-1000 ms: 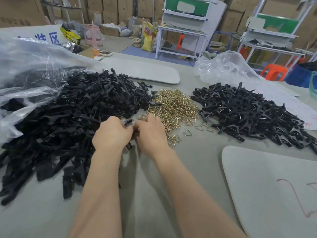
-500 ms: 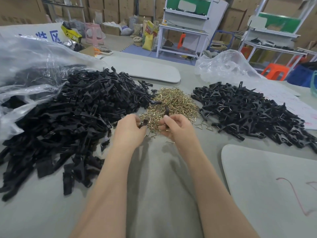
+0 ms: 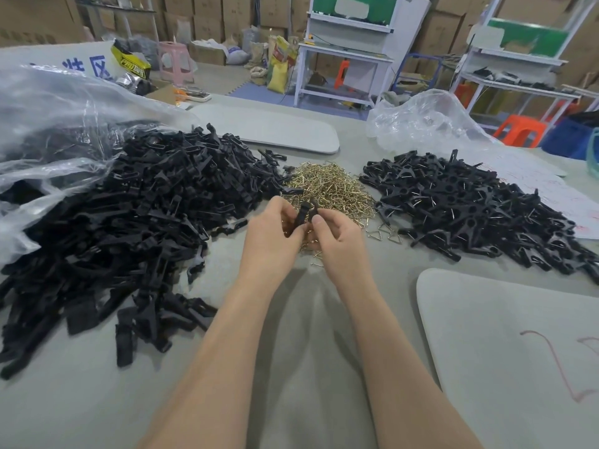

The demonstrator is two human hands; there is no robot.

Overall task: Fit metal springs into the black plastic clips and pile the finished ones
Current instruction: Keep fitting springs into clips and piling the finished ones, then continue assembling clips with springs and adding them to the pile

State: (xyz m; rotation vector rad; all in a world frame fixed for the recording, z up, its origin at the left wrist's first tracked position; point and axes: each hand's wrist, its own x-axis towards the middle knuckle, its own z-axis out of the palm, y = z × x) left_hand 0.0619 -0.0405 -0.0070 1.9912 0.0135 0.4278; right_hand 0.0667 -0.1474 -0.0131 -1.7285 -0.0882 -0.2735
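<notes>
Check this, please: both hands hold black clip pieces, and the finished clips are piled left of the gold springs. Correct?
Wrong side. In the head view the finished clips lie right of the gold springs. The left hand and right hand do hold black clip pieces.

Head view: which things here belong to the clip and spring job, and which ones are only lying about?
Job: left hand and right hand, both gripping the held clip parts; loose clip pile at left; spring pile in the middle; finished clip pile at right.
Lying about: crumpled clear bag, grey pad, pink stool, orange stool.
</notes>
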